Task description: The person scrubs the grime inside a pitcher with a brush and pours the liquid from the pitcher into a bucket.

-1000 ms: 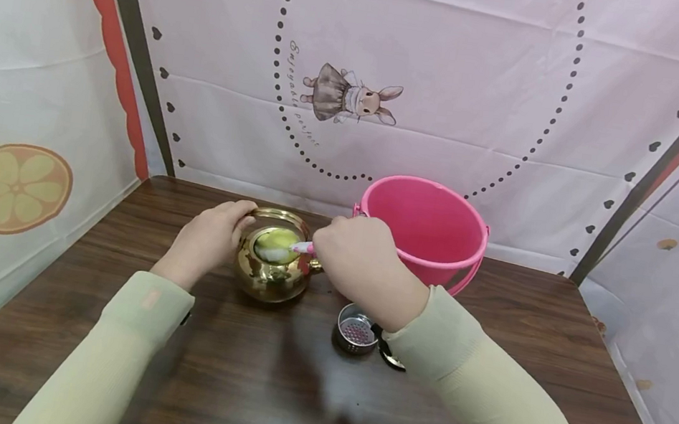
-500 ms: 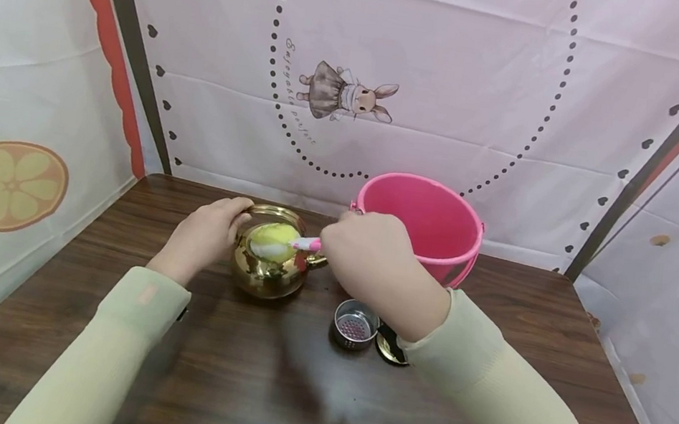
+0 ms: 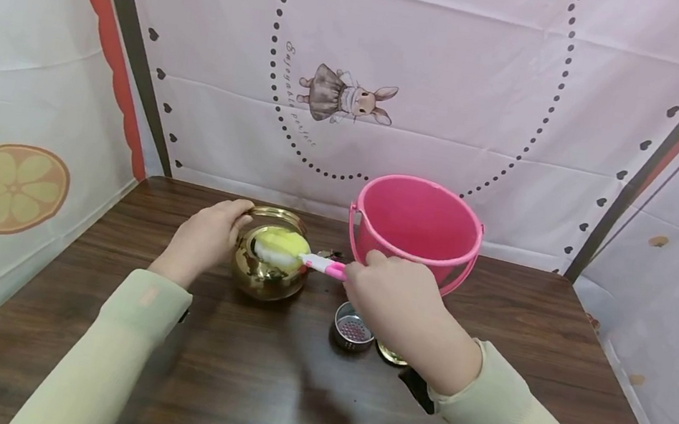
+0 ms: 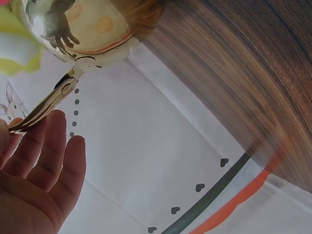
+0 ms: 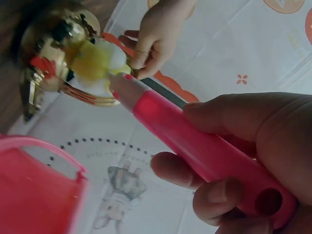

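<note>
A shiny gold teapot (image 3: 264,285) stands on the wooden table, its round mouth facing up. My left hand (image 3: 202,236) holds the teapot's raised handle (image 4: 48,100) at its left side, fingertips around the thin metal. In my right hand (image 3: 401,304) is a sponge brush (image 3: 325,265), gripped by its pink handle. The brush's yellow and white sponge head (image 3: 281,247) lies at the teapot's mouth; how deep it reaches is unclear. The right wrist view shows thumb and curled fingers around the pink handle (image 5: 195,151).
A pink bucket (image 3: 423,216) stands behind my right hand, near the back wall. A small metal strainer (image 3: 353,328) sits on the table (image 3: 239,372) in front of it. Beside the strainer lies a gold lid (image 3: 390,354), partly hidden by my right forearm.
My right hand has moved right and nearer to me, so more of the brush handle shows. The sponge head rose at the teapot's mouth. My left hand stays on the handle.
</note>
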The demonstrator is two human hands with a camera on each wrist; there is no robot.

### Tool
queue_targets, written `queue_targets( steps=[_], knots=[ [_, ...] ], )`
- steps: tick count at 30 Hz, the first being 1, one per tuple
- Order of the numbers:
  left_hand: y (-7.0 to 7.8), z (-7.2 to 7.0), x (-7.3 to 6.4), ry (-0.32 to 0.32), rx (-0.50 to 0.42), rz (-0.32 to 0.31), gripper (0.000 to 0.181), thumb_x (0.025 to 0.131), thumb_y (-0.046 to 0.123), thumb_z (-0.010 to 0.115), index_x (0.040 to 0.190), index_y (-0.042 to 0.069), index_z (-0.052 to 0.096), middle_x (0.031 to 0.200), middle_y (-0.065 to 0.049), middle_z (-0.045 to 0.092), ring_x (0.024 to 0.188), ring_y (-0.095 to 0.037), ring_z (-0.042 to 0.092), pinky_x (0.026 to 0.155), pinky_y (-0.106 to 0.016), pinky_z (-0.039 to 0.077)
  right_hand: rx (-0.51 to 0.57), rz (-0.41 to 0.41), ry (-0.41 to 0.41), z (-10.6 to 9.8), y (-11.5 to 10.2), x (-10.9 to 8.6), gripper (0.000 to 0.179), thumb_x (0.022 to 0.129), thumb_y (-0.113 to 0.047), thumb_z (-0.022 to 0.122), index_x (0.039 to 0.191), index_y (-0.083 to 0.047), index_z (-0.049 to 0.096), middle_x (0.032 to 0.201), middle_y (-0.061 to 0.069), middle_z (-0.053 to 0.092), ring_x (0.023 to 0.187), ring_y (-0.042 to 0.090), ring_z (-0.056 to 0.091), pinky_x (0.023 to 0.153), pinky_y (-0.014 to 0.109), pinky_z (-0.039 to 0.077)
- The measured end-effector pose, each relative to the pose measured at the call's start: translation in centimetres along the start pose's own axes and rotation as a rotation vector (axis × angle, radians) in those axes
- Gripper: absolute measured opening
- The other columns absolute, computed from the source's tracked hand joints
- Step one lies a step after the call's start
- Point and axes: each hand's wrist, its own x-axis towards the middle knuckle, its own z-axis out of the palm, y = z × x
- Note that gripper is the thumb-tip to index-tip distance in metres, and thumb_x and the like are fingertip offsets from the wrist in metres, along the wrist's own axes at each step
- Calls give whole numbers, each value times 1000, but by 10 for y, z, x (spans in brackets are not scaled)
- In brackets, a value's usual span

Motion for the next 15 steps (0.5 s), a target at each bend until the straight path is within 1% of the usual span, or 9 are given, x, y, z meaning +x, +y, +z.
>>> queue_targets(
  steps=[2, 4, 7, 9, 11, 15],
  knots=[
    [0, 0, 0, 6, 2, -2, 32, 101, 22, 43, 129, 7, 51, 126, -19, 58, 110, -42, 58, 84, -59, 48, 25, 4, 54, 7, 2, -7, 11, 83, -20, 67, 73, -16, 66, 58, -2, 45, 46, 14, 41, 36, 25, 32],
    [1, 0, 0, 9, 4, -5, 32, 102, 22, 43, 129, 7, 51, 126, -19, 58, 110, -42, 58, 84, -59, 48, 49, 13, 101, 14, 3, -14, 9, 83, -21, 67, 76, -16, 66, 58, -2, 45, 45, 13, 39, 37, 24, 30],
    [1, 0, 0, 5, 6, -12, 32, 102, 22, 43, 129, 8, 51, 127, -19, 57, 110, -42, 57, 84, -59, 47, 88, 36, 159, 25, 5, -23, 6, 83, -22, 68, 85, -16, 68, 60, -3, 48, 44, 11, 39, 37, 24, 30],
    [0, 0, 1, 6, 9, -13, 32, 102, 22, 43, 129, 8, 51, 126, -19, 58, 110, -43, 58, 84, -59, 47, 116, 52, 186, 32, 5, -29, 10, 82, -22, 70, 90, -16, 69, 62, -3, 52, 45, 10, 40, 38, 23, 32],
    [0, 1, 1, 9, 10, -11, 32, 101, 22, 43, 129, 8, 51, 125, -19, 58, 108, -43, 58, 83, -59, 48, 146, 79, 207, 40, 6, -35, 13, 81, -22, 71, 92, -15, 69, 64, -3, 54, 45, 10, 42, 38, 24, 34],
    [1, 1, 0, 18, 9, -7, 31, 101, 22, 44, 128, 8, 52, 123, -19, 59, 107, -43, 59, 82, -60, 48, 197, 139, 217, 52, 4, -45, 16, 80, -23, 72, 94, -15, 69, 68, -3, 57, 49, 12, 48, 40, 27, 39]
  ],
)
